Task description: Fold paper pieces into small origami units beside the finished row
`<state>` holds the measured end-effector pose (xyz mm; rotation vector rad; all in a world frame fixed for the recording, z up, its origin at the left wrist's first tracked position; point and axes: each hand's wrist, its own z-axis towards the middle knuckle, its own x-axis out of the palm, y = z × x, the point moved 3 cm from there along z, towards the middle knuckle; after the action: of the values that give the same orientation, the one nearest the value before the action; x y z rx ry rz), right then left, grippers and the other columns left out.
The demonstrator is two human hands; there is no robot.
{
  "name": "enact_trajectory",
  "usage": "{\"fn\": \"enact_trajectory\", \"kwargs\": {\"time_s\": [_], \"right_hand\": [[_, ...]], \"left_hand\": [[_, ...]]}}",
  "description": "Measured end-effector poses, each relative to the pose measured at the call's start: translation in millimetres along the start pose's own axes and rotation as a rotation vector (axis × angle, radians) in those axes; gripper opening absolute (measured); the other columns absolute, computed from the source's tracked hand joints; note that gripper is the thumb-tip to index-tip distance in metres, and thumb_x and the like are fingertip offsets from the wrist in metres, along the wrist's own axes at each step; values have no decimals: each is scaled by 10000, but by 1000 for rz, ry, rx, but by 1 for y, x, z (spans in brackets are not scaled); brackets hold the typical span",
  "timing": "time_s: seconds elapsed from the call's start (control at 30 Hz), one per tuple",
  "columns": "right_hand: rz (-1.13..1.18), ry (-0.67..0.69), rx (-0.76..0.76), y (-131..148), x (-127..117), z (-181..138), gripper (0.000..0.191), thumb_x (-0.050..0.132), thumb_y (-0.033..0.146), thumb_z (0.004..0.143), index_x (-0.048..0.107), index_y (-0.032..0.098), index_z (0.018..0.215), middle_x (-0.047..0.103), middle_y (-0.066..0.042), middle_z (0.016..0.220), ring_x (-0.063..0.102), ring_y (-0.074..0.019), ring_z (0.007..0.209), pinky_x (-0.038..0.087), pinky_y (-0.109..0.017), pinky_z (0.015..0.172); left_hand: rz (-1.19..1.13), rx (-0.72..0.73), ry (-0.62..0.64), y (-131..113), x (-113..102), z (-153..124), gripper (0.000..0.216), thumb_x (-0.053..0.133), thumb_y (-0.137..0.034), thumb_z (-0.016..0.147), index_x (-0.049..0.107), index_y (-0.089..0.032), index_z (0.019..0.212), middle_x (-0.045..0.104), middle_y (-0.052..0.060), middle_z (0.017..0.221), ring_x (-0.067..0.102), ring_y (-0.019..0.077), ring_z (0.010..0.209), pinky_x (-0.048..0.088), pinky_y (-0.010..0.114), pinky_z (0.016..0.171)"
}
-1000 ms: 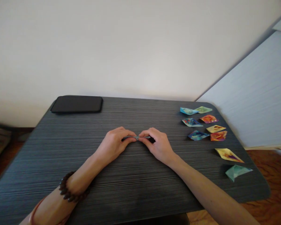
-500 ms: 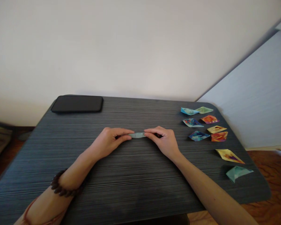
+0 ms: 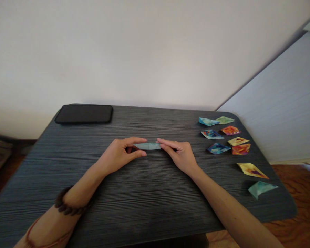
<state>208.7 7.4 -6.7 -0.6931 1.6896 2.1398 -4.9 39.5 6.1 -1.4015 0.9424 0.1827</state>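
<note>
A narrow, pale blue-green folded paper (image 3: 148,146) lies lengthwise between my hands, above the middle of the dark table. My left hand (image 3: 122,150) is around its left end, thumb and fingers spread apart, with a gap between the thumb and the paper. At the other end, my right hand (image 3: 177,150) pinches the paper between thumb and fingers. Part of the paper's left end is behind my left fingers.
Several folded paper boats stand along the table's right side, among them a blue one (image 3: 218,148), a yellow one (image 3: 252,170) and a green one (image 3: 261,188). A black phone-like slab (image 3: 84,114) lies at the back left. Behind the dark table (image 3: 144,203) rises a pale wall (image 3: 150,51).
My left thumb and fingers have parted from their pinch, so more of the paper shows. My right hand still pinches the right end.
</note>
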Motion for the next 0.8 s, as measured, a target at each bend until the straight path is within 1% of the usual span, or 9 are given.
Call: {"fn": "enact_trajectory", "kwargs": {"time_s": [0.07,0.1,0.23,0.33,0.4,0.47,0.57,0.7,0.8], "right_hand": [[-18,16,-18,1,1,-1,246,551,298,890,668,320,1105,708,43,1047,691,-174,878,532,-302,808],[-19,22,-26,1,1,-1,246,554,299,888,668,321,1105,712,40,1038,691,-174,877,533,-305,808],[16,-18,-27,0,2,-1,222,569,306,878,694,306,1061,726,21,992,691,-184,860,536,-335,816],[19,-43,-13,-1,2,1,208,579,305,870,704,293,1036,734,8,952,687,-176,803,537,-328,765],[-2,-41,-39,2,2,2,210,585,298,866,696,285,1043,736,2,916,671,-161,770,527,-308,729],[-24,-34,-115,7,2,2,196,601,292,856,693,274,1029,730,-3,902,648,-153,788,510,-301,744],[-36,-6,-249,15,3,2,152,633,288,835,689,249,972,722,-4,918,622,-153,841,478,-312,819],[-69,20,-294,17,5,1,98,597,254,864,690,233,888,719,10,835,589,-139,766,459,-303,796],[-106,2,-279,16,7,1,93,609,266,858,699,248,854,715,19,782,562,-146,739,452,-304,759]], "left_hand": [[28,2,-6,-2,1,0,389,651,-469,759,681,-247,1077,714,-33,706,584,134,554,433,232,537],[17,5,-7,-2,2,0,342,638,-460,774,698,-249,1036,718,-33,719,590,132,558,439,232,544],[-97,39,-13,-1,6,1,244,610,-422,805,727,-249,932,740,-23,874,666,161,720,497,242,659],[-117,69,-35,-1,6,1,248,600,-417,810,730,-241,928,743,-12,881,680,181,766,520,260,684],[-98,91,-52,-2,5,1,251,590,-417,816,730,-237,921,743,-8,883,679,180,764,524,259,681],[-65,103,-56,-3,6,0,240,586,-410,821,725,-241,922,740,-18,886,670,160,723,514,242,646],[3,147,-45,-8,8,-1,212,592,-373,823,710,-254,953,734,-32,909,657,143,711,490,226,618],[64,245,-54,-11,12,-1,193,590,-352,834,714,-263,953,736,-33,926,658,154,803,486,248,741],[94,241,-67,-8,13,-1,193,567,-371,856,726,-294,934,743,-44,900,659,156,781,482,269,752]]}}
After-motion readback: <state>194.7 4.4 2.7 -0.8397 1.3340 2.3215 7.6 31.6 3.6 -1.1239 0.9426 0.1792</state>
